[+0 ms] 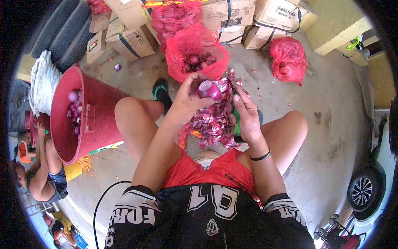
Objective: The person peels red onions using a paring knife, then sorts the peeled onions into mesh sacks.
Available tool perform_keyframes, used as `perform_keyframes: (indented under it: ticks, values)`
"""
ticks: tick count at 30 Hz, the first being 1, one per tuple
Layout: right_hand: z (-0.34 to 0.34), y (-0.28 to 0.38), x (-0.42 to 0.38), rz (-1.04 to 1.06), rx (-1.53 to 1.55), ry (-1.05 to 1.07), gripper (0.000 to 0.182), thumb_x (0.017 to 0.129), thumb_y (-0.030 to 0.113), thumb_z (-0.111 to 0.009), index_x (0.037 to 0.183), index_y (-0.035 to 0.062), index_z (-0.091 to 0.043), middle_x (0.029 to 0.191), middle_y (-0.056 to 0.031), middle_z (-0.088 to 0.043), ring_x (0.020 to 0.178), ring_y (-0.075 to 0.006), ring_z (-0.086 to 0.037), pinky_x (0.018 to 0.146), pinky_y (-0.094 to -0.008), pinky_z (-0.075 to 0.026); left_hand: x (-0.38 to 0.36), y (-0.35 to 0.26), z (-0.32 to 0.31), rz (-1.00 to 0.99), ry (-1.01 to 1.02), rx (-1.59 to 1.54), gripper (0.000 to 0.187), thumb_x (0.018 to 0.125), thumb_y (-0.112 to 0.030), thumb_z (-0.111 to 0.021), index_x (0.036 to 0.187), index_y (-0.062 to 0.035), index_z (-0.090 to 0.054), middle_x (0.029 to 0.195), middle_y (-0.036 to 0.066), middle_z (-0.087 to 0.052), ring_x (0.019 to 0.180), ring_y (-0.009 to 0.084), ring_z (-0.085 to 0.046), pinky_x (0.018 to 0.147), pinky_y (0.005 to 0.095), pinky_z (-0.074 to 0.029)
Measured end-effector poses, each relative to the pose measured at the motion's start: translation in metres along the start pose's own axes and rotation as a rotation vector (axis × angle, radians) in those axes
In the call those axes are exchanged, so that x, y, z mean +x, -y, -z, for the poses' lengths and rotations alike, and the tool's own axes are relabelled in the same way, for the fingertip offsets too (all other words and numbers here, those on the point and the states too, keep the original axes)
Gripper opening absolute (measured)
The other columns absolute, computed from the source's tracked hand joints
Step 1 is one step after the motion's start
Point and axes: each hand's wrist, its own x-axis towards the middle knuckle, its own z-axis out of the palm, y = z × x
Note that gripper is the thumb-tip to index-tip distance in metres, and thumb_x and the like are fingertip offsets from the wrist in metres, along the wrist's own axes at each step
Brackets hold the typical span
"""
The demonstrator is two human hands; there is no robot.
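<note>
My left hand (188, 99) is closed around a partly peeled red onion (209, 90), with its pale cut end facing up. Beside it, my right hand (248, 116) grips a knife with a green handle (236, 120); its dark blade points away from me, close to the onion. Below both hands, a heap of onion skins (213, 124) lies on the floor between my legs. Just beyond is an open red mesh sack (197, 41) with unpeeled red onions (199, 62) inside.
At left stands a large red bin (97, 112) holding peeled onions (74, 113). One onion (117, 67) lies on the floor. Cardboard boxes (228, 16) and another red sack (287, 60) are at the back. A co-worker (43, 174) sits left; a car wheel (364, 191) is right.
</note>
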Motion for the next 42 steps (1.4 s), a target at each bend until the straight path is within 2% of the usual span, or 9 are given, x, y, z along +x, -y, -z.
perform_keyframes:
  ticks: [7,10,13,17,20,27,30,38,42]
  values:
    - [-0.005,-0.001,-0.001,0.005,0.093,0.011,0.048,0.102,0.022,-0.048,0.146,0.0043,-0.038,0.078,0.0060,-0.049,0.063,-0.0043,-0.042,0.053,-0.0210,-0.038,-0.001,-0.004,0.007,0.139,0.008,-0.219,0.068,0.072,0.010,-0.073,0.130,-0.0067,-0.044,0.128,0.008,-0.052,0.117,0.0205,-0.055,0.102,0.0370,-0.046]
    - [-0.011,0.000,0.000,0.018,-0.124,-0.062,0.048,0.099,0.020,-0.055,0.142,0.0023,-0.042,0.078,0.0035,-0.050,0.064,-0.0073,-0.044,0.056,-0.0244,-0.040,0.000,-0.005,-0.003,0.128,-0.028,-0.167,0.061,0.071,0.012,-0.073,0.124,-0.0051,-0.048,0.123,0.005,-0.050,0.113,0.0167,-0.054,0.099,0.0329,-0.047]
    - [-0.024,-0.005,0.004,0.372,-0.607,-0.291,0.035,0.094,0.017,-0.062,0.124,0.0001,-0.054,0.073,0.0012,-0.049,0.065,-0.0094,-0.045,0.057,-0.0268,-0.040,0.000,0.004,-0.005,0.038,-0.016,0.011,0.061,0.071,0.012,-0.075,0.122,-0.0052,-0.048,0.118,0.004,-0.051,0.111,0.0158,-0.054,0.097,0.0319,-0.047]
    - [-0.013,-0.007,0.006,0.174,-0.556,-0.330,0.018,0.092,0.015,-0.064,0.093,-0.0002,-0.056,0.068,-0.0002,-0.048,0.064,-0.0088,-0.044,0.057,-0.0258,-0.040,-0.001,0.004,-0.006,0.033,0.016,0.078,0.061,0.070,0.012,-0.076,0.122,-0.0055,-0.049,0.116,0.004,-0.051,0.110,0.0152,-0.054,0.096,0.0313,-0.047]
    - [-0.008,0.000,0.008,0.099,-0.391,-0.339,0.019,0.092,0.016,-0.065,0.093,-0.0005,-0.054,0.068,-0.0019,-0.049,0.064,-0.0095,-0.044,0.056,-0.0273,-0.040,-0.001,0.004,-0.005,0.049,0.020,0.004,0.061,0.070,0.011,-0.075,0.122,-0.0053,-0.050,0.117,0.005,-0.052,0.111,0.0160,-0.054,0.096,0.0318,-0.047]
    - [0.001,-0.001,0.010,0.368,-0.850,-0.435,0.019,0.089,0.014,-0.065,0.095,0.0000,-0.054,0.071,-0.0152,-0.055,0.064,-0.0299,-0.055,0.061,-0.0401,-0.044,-0.003,0.005,0.001,0.110,0.030,-0.151,0.062,0.072,0.009,-0.073,0.127,-0.0051,-0.048,0.121,0.007,-0.054,0.114,0.0195,-0.055,0.098,0.0364,-0.049]
    - [0.007,-0.007,0.014,0.550,-0.985,-0.510,0.014,0.094,0.012,-0.060,0.097,-0.0007,-0.054,0.071,-0.0120,-0.053,0.061,-0.0173,-0.048,0.061,-0.0324,-0.044,-0.003,0.006,0.002,0.155,0.064,-0.195,0.064,0.072,0.005,-0.074,0.129,-0.0053,-0.047,0.123,0.008,-0.054,0.114,0.0204,-0.055,0.099,0.0375,-0.048]
    - [0.028,-0.011,0.019,0.471,-0.700,-0.648,0.010,0.094,0.008,-0.056,0.100,0.0003,-0.055,0.072,-0.0046,-0.055,0.064,-0.0109,-0.050,0.059,-0.0283,-0.044,-0.004,0.004,0.002,0.121,0.051,-0.320,0.062,0.074,0.002,-0.073,0.129,-0.0070,-0.046,0.127,0.010,-0.053,0.118,0.0237,-0.055,0.100,0.0393,-0.047]
    - [0.040,-0.007,0.019,0.288,-0.919,-0.420,0.015,0.092,0.011,-0.060,0.103,0.0006,-0.059,0.077,-0.0113,-0.061,0.067,-0.0160,-0.055,0.063,-0.0324,-0.047,-0.001,-0.004,0.004,0.088,-0.036,-0.328,0.062,0.076,-0.005,-0.074,0.130,-0.0063,-0.044,0.130,0.015,-0.053,0.121,0.0320,-0.054,0.104,0.0462,-0.046]
